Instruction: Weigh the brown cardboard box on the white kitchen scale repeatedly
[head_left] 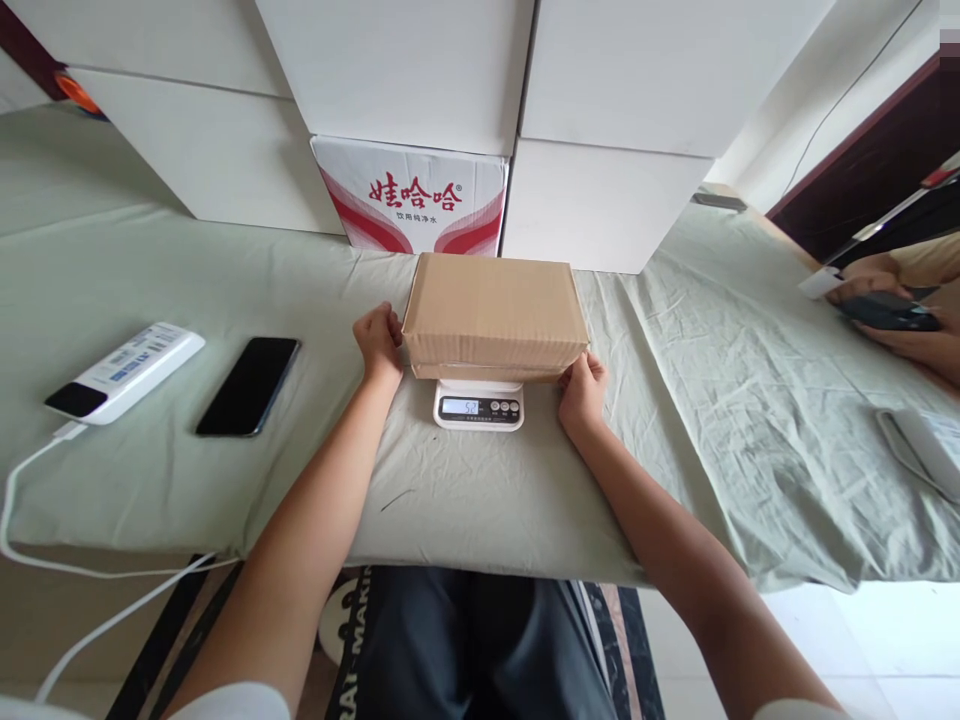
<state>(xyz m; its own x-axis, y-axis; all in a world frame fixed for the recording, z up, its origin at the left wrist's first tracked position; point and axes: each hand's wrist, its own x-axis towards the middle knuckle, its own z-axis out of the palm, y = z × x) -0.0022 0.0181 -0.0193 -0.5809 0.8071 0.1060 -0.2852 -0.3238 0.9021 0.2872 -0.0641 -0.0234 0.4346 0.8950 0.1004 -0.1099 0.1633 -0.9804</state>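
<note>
Brown rectangular cardboard box [495, 300] is over the small white digital scale [478, 425] on the worktop [480, 520] with its pale green cloth. Box hides the scale's platform; scale front sticks out toward the person, LCD lit, digits look like 52.

Left hand [380, 340]: at box's left end, fingers curled in. Right hand [584, 390]: at the front right lower corner, fingers bunched against it. Can't tell whether either actually grips.

Left of the hands: black rectangular smartphone [249, 386], then white elongated device with a black end [126, 372], white cable [22, 470] plugged in. Behind: white carton with red print [416, 197]. Far right: another person's hands, dark object in them.
</note>
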